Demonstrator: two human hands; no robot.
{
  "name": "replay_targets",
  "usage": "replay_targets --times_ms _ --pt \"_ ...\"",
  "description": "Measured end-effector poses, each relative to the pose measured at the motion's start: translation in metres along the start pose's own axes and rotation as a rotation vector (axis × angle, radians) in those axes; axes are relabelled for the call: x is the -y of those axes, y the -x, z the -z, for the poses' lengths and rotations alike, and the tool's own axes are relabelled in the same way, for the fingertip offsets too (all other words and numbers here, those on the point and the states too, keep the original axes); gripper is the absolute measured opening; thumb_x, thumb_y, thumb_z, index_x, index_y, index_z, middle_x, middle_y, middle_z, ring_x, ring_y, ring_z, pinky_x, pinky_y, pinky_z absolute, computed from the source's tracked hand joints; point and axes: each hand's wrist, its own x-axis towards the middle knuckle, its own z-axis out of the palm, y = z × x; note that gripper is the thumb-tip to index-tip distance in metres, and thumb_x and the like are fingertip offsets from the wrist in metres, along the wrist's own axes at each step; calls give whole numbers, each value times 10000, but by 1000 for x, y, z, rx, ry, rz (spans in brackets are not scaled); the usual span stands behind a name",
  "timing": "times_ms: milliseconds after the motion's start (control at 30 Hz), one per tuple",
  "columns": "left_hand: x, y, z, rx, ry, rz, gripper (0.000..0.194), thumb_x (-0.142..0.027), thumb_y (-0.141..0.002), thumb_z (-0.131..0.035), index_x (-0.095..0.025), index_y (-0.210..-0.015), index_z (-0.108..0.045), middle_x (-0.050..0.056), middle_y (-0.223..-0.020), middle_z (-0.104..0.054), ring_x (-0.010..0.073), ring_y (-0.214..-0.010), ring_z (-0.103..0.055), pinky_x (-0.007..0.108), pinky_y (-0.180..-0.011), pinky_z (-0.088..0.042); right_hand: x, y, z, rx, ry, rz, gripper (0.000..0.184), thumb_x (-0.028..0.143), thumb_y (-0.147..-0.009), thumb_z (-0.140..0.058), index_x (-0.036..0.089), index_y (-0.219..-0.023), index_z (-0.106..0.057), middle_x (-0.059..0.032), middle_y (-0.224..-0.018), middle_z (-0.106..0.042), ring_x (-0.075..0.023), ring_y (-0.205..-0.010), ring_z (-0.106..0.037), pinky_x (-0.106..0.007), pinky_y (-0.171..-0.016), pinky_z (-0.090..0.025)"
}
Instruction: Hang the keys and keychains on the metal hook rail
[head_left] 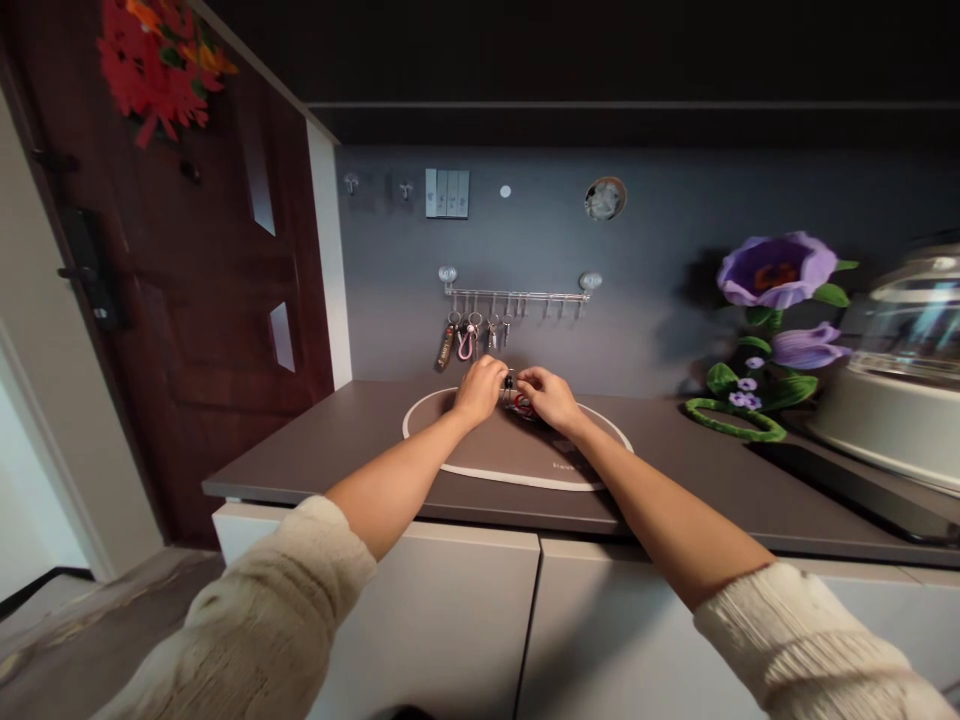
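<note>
My left hand (481,390) and my right hand (550,396) meet above a brown oval mat (510,450) with a white rim. Between their fingertips is a small black piece (509,381), which looks like part of a keychain. The left fingers are pinched together at its left side. The right thumb and fingers close in on it from the right. Just below, partly hidden by my right hand, lies a red and pale looped item (520,404). Behind the hands, a rail of hooks (517,295) carries several keys and keychains (467,338).
A purple fabric flower (780,270) stands on the counter (315,440) at the right, beside a domed clear-topped appliance (892,400). Switches (448,193), hooks and a round hole (604,199) are on the grey wall. A dark red door (247,270) is at the left.
</note>
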Motion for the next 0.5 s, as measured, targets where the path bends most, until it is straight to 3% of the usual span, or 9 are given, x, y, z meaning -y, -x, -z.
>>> replay_targets --times_ms 200,500 --pt "-3 0 2 -32 11 16 233 -208 -881 -326 -177 -832 -552 48 -902 -545 147 -866 -501 268 -798 -399 2 0 -1 21 -162 78 202 274 -758 -500 163 -900 -590 -31 -825 -653 -114 -719 -583 -250 -701 -455" --pt "-5 1 4 -22 27 65 223 -210 -879 -320 -183 -843 -538 46 -915 -540 145 -886 -500 267 -824 -392 6 2 -1 -19 -209 129 230 331 -752 -498 165 -871 -602 -28 -807 -650 -126 -718 -575 -245 -684 -446"
